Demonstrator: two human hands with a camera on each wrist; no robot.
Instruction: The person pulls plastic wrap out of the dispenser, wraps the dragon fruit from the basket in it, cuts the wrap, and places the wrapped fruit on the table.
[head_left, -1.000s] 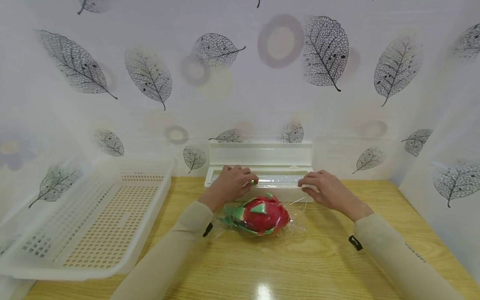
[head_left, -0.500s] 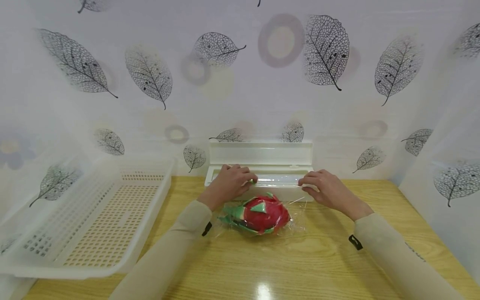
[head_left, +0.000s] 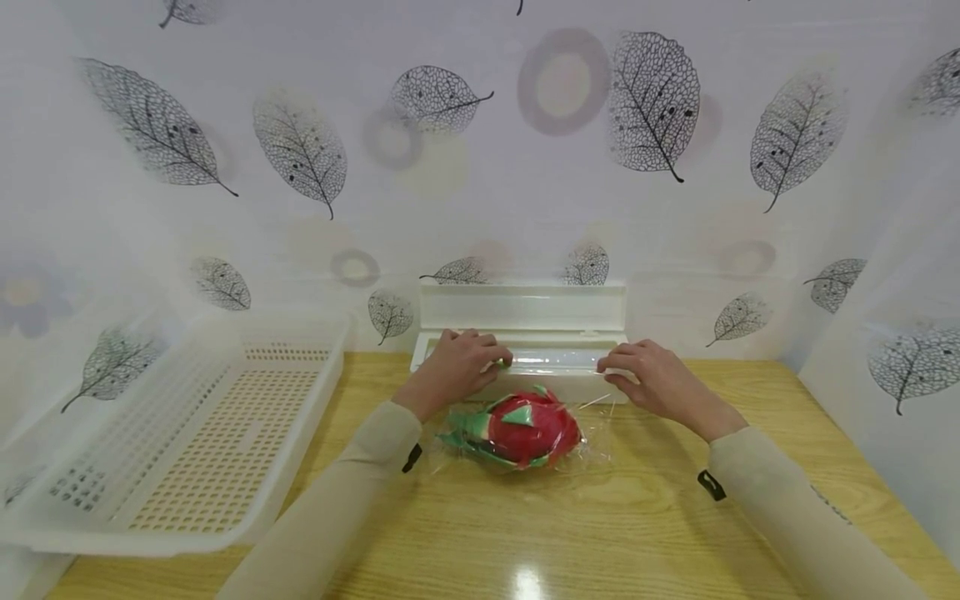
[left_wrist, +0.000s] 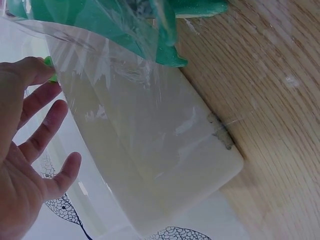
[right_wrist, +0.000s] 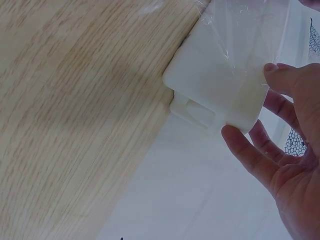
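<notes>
A white cling film dispenser box (head_left: 551,388) stands at the back of the table with its lid (head_left: 521,308) raised. Between left thumb and index finger, my left hand (head_left: 453,371) pinches a small green slider (left_wrist: 51,71) on the box's front edge. My right hand (head_left: 652,382) grips the right end of the box, thumb at the front edge and fingers around the corner. Clear cling film (left_wrist: 130,75) hangs over the box front. Just in front lies a red dragon fruit (head_left: 534,429) with green tips, film around it and spread at both sides.
A white perforated plastic basket (head_left: 135,546) sits on the left side of the wooden table (head_left: 525,517). Leaf-patterned sheeting (head_left: 480,208) rises close behind the box and along both sides.
My left hand has shifted very slightly left along the box edge with the slider. My right hand, the box and the dragon fruit stay in place.
</notes>
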